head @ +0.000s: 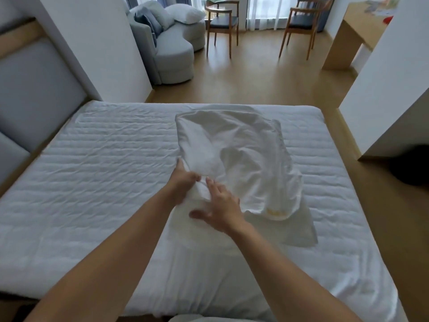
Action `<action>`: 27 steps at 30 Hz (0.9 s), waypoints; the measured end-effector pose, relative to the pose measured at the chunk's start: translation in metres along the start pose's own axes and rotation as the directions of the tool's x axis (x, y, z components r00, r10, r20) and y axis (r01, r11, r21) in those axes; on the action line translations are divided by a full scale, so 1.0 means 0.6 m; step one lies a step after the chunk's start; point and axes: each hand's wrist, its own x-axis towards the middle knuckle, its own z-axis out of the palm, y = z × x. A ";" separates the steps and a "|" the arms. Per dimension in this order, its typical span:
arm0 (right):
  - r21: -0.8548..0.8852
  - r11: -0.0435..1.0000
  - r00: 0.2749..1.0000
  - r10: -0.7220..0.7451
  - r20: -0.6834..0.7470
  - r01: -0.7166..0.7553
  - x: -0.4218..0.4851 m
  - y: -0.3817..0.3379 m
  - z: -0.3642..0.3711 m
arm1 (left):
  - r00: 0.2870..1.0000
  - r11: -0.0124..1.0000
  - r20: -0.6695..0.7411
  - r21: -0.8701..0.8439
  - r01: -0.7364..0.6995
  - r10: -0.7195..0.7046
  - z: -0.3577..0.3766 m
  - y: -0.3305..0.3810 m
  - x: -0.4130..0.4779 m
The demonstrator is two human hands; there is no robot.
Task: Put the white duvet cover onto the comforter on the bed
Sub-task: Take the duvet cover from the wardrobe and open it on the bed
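1. Two bare forearms come in from the bottom edge; both reach forward over a white quilted comforter point(92, 187), spread flat and wrinkled, covering the mattress edge to edge.
2. left hand point(184, 182): fingers curled into the near-left edge of a crumpled white fabric duvet cover point(241, 156); grips a bunched fold of it.
3. right hand point(220, 206): palm down, fingers spread and straight, thumb out to the left; rests on the duvet cover just beside the left hand; holds nothing.
4. duvet cover lies on top of the comforter, right of centre, heaped and partly folded; its far end comes near the comforter's far edge; a flat folded layer sticks out from under the heap on the near right; small yellowish mark point(276, 212) on the near rim, cannot tell what it is.
5. Around: grey padded headboard point(34, 89) on the left; white partition wall point(99, 43); pale grey curved sofa point(171, 56) with pillows piled on it; wooden chair with dark seat point(222, 22) and second wooden chair point(301, 23) of the same kind by the window; light wood desk point(348, 43) at right; wood-look floor point(255, 77); dark shape point(411, 166) at the right edge, too blurred to identify.
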 end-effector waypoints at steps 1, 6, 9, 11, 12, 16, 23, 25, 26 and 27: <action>-0.001 1.000 0.995 0.001 -0.097 -0.001 0.008 -0.006 0.002 | 0.999 1.000 0.022 0.006 -0.023 0.023 -0.013 -0.001 0.008; -0.032 0.998 0.987 0.044 -0.155 -0.050 0.045 -0.031 0.016 | 0.992 1.000 0.126 0.002 0.005 -0.005 -0.105 -0.028 0.060; -0.168 0.976 0.984 0.114 -0.134 -0.136 0.058 -0.043 0.049 | 0.986 0.999 0.159 0.001 0.047 -0.046 -0.146 -0.045 0.090; -0.246 0.954 0.978 0.139 -0.153 -0.174 0.062 -0.041 0.075 | 0.984 0.999 0.169 -0.010 0.049 -0.046 -0.148 -0.051 0.101; -0.262 0.944 0.972 0.158 -0.173 -0.200 0.063 -0.039 0.084 | 0.980 0.998 0.191 -0.023 0.052 -0.047 -0.144 -0.053 0.104; -0.099 0.945 0.922 0.278 -0.268 -0.313 0.065 -0.024 0.083 | 0.950 0.996 0.304 -0.043 0.083 -0.066 -0.117 -0.060 0.114; 0.112 0.990 0.945 0.119 -0.305 -0.088 0.092 -0.087 0.019 | 0.939 0.998 0.341 0.058 0.011 -0.030 -0.061 -0.048 0.117; 0.112 0.994 0.984 0.037 -0.174 -0.018 0.100 -0.086 0.009 | 0.953 0.997 0.301 0.075 0.005 -0.027 -0.063 -0.049 0.115; 0.092 0.996 0.992 0.025 -0.126 -0.014 0.103 -0.071 0.001 | 0.962 0.995 0.272 0.096 0.014 -0.039 -0.067 -0.051 0.115; 0.035 0.999 0.996 0.029 -0.085 -0.026 0.104 -0.046 -0.008 | 0.969 0.991 0.240 0.130 0.032 -0.063 -0.070 -0.053 0.114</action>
